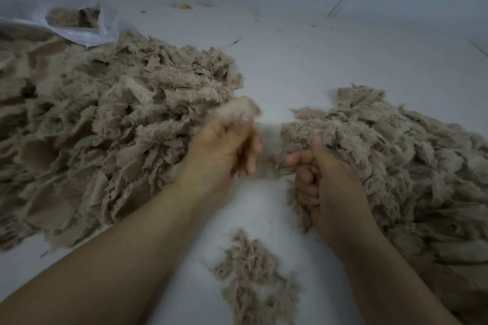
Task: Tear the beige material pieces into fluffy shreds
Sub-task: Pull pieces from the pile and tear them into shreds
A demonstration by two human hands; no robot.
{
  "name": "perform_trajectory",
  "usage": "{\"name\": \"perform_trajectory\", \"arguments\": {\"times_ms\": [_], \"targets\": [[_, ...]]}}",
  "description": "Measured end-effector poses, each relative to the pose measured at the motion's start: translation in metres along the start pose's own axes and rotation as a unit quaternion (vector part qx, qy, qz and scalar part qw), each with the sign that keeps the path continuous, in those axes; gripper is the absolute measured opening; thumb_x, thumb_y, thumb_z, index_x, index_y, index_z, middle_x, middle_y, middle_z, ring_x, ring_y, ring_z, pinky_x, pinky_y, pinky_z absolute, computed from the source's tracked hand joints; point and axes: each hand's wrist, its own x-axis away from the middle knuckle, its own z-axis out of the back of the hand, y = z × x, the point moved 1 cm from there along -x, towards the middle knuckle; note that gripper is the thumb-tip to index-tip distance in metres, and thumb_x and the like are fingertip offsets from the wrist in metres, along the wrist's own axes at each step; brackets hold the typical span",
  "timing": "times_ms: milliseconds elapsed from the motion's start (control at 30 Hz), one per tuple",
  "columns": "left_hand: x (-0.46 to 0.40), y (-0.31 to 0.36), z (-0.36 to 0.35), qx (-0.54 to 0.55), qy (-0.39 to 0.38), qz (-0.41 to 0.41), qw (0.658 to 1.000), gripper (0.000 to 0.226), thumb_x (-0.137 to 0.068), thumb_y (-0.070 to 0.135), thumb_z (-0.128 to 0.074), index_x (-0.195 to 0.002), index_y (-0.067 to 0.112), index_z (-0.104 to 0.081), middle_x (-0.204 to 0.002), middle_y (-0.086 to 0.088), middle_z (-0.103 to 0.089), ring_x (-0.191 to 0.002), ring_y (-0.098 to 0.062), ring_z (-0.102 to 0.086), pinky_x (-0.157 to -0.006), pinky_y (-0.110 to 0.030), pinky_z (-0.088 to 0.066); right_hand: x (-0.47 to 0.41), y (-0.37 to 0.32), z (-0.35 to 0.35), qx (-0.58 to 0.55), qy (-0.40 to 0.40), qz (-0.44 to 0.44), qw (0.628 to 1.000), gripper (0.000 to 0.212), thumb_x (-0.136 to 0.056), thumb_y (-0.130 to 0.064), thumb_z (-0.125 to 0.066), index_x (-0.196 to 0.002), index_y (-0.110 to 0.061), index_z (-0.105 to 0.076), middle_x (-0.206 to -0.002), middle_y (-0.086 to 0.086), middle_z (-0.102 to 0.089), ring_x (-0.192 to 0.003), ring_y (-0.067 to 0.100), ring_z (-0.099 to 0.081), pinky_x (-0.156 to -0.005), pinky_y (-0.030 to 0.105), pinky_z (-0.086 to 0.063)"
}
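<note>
Mid-tear, centre of frame. Left hand point(224, 145) was curled around a beige tuft point(241, 109), blurred; right hand point(320, 177) was fisted on the other end of the piece, fingers tucked in, against the near edge of the right-hand heap point(383, 155). A thin, stretched web of fibre point(266, 158) spanned the gap between the two hands.

Judgement: best to grip close to the tear line and pull the hands apart in short tugs, so the web thins to fluff rather than splitting into two lumps.

Materials: left pile point(105, 134), filling centre-left, looked coarser, with flat ribbed patches and frayed, feathery edges. The right heap looked softer and more wispy. A small loose clump point(254, 280) of stringy shreds lay bottom centre, between the forearms. The surface point(303, 60) was pale, matte and dusted with stray fibres. Upper left, a translucent white plastic bag point(79, 24) held more beige material.
</note>
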Motion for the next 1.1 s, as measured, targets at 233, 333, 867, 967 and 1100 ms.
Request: {"name": "perform_trajectory", "arguments": {"times_ms": [233, 333, 867, 967, 1100], "targets": [[0.005, -0.027, -0.013, -0.516, -0.022, -0.045, 0.855, 0.037, -0.086, 0.024, -0.073, -0.119, 0.017, -0.060, -0.090, 0.009, -0.048, -0.068, -0.001, -0.047, -0.063, -0.017, -0.037, 0.000, 0.000, -0.003, -0.076, 0.005, -0.022, 0.997, 0.051, -0.104, -0.042, -0.046, -0.064, -0.017, -0.063, -0.054, -0.002, -0.034, -0.037, 0.008, -0.025, -0.033, 0.018, -0.023], [-0.002, -0.026, -0.016, -0.577, -0.004, -0.014, 0.816, 0.028, -0.089, 0.031, -0.066, -0.114, 0.018, -0.063, -0.090, 0.008, -0.043, -0.084, -0.013, -0.049, -0.070, -0.025, -0.035, 0.000, 0.001, -0.004, -0.099, -0.027, -0.025, 0.994, 0.050, -0.105, -0.040, -0.043, -0.066, -0.016, -0.065, -0.054, -0.003, -0.035, -0.038, 0.006, -0.025, -0.033, 0.017, -0.023], [0.004, -0.015, -0.014, -0.315, -0.002, -0.049, 0.948, 0.016, -0.092, -0.004, -0.057, -0.077, 0.003, -0.055, -0.074, -0.014, -0.060, -0.056, -0.013, -0.053, -0.048, -0.024, -0.041, -0.007, 0.002, -0.005, -0.104, -0.004, -0.087, 0.991, 0.064, -0.105, -0.037, -0.045, -0.043, -0.028, -0.059, -0.051, -0.002, -0.039, -0.038, 0.007, -0.024, -0.032, 0.016, -0.022], [-0.001, -0.013, -0.006, -0.527, 0.009, -0.143, 0.838, 0.005, -0.091, 0.010, -0.059, -0.094, 0.010, -0.063, -0.102, -0.005, -0.066, -0.069, -0.005, -0.052, -0.067, -0.037, -0.050, -0.006, 0.001, -0.006, -0.096, -0.002, -0.089, 0.991, 0.065, -0.105, -0.037, -0.046, -0.042, -0.025, -0.056, -0.052, -0.002, -0.037, -0.038, 0.008, -0.024, -0.032, 0.016, -0.023], [-0.007, -0.011, 0.010, -0.746, -0.022, -0.091, 0.659, 0.037, -0.094, 0.022, -0.044, -0.128, 0.027, -0.057, -0.130, 0.006, -0.062, -0.110, -0.022, -0.056, -0.088, -0.036, -0.051, -0.004, -0.001, -0.008, -0.127, 0.022, -0.102, 0.986, 0.045, -0.105, -0.032, -0.047, -0.062, -0.020, -0.047, -0.052, -0.002, -0.041, -0.038, 0.007, -0.025, -0.030, 0.017, -0.023]]}}
